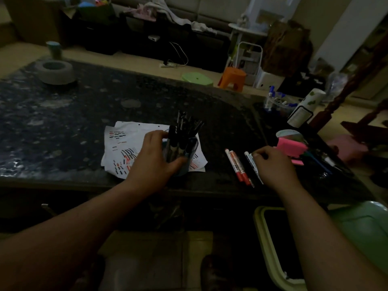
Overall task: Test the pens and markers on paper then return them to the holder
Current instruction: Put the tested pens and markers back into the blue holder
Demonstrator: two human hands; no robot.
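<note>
A blue holder [186,164] packed with several dark pens and markers stands on white paper [123,148] marked with red and black test strokes. My left hand [155,158] wraps around the holder from the left, thumb on its near side. To the right, two red-and-white markers [236,164] lie side by side on the dark table. My right hand [273,164] pinches a white marker with blue print [251,159] that lies just beside them.
The dark speckled table [105,97] has its front edge near me. A pink block [290,147] and more pens [319,162] lie at the right edge. A grey tape roll [55,71] sits far left. A green bin [315,244] stands below right.
</note>
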